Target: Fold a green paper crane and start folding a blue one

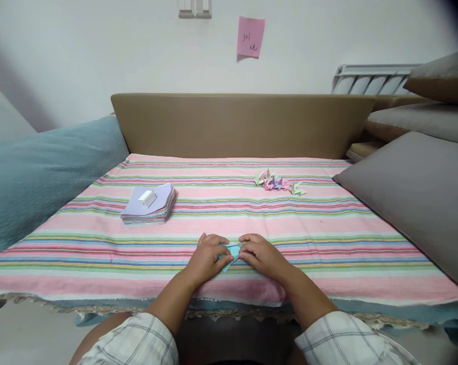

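A small piece of folded light-blue paper (234,250) lies between my two hands, low over the striped cloth. My left hand (211,255) pinches its left side with thumb and fingers. On the opposite side, my right hand (262,255) grips the paper in the same way. One pointed tip sticks out below, near my left thumb. Fingers cover much of the sheet, so its full folded shape is hidden. Farther back to the right sits a cluster of several folded paper cranes (276,181) in pink, green and purple.
A stack of coloured paper (148,205) with a small white block (147,198) on top stands at the left on the striped cloth (214,208). Grey cushions (411,192) line the right side. A brown backrest (232,124) rises behind, and a blue-covered armrest (50,167) bounds the left.
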Motion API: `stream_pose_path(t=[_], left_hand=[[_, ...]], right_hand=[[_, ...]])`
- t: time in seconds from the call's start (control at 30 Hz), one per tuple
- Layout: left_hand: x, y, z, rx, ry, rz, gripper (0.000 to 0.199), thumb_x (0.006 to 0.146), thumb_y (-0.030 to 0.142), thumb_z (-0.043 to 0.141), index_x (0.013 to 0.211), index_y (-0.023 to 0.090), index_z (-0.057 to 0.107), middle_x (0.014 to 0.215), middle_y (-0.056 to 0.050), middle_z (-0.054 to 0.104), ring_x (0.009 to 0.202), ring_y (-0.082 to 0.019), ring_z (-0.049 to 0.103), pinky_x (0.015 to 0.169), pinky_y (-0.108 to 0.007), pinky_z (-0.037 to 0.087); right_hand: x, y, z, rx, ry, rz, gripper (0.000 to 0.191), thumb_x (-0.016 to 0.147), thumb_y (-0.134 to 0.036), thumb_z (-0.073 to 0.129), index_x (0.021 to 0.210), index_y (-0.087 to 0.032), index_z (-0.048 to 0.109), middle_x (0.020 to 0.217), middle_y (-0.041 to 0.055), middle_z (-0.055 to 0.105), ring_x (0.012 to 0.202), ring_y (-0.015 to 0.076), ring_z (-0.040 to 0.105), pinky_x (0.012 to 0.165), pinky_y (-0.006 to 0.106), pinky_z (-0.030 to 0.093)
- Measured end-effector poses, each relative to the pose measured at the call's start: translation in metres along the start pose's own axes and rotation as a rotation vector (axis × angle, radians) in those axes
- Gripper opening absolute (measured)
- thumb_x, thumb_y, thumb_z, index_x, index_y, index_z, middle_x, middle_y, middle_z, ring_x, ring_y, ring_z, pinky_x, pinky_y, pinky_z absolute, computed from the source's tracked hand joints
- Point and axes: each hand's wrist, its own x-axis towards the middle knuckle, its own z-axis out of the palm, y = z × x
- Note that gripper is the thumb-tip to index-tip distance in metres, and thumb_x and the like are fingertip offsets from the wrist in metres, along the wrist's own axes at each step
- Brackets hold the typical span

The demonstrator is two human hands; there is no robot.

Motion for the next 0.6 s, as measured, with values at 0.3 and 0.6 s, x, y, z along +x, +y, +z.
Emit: stream_pose_path(t=[0.3, 0.6], left_hand=[[0.000, 0.002, 0.003, 0.019, 0.013, -0.003, 0.013, 0.082, 0.034, 0.058, 0.083, 0.027, 0.069, 0.115, -0.003, 0.062, 0.105, -0.023, 0.053, 0.102, -0.055, 0.022], [0.002, 0.008, 0.004, 0.131, 0.038, 0.110, 0.015, 0.084, 0.033, 0.056, 0.094, 0.030, 0.067, 0.120, 0.000, 0.062, 0.107, -0.023, 0.050, 0.104, -0.056, 0.019]], right_hand=[[-0.002, 0.004, -0.007, 0.027, 0.000, -0.006, 0.015, 0.086, -0.027, 0.053, 0.081, -0.021, 0.066, 0.097, 0.0057, 0.065, 0.096, 0.0185, 0.057, 0.085, 0.032, 0.044], [0.007, -0.003, 0.007, 0.046, 0.172, 0.262, 0.012, 0.075, -0.018, 0.058, 0.087, -0.019, 0.058, 0.080, 0.0006, 0.058, 0.077, 0.0147, 0.054, 0.070, 0.026, 0.043]])
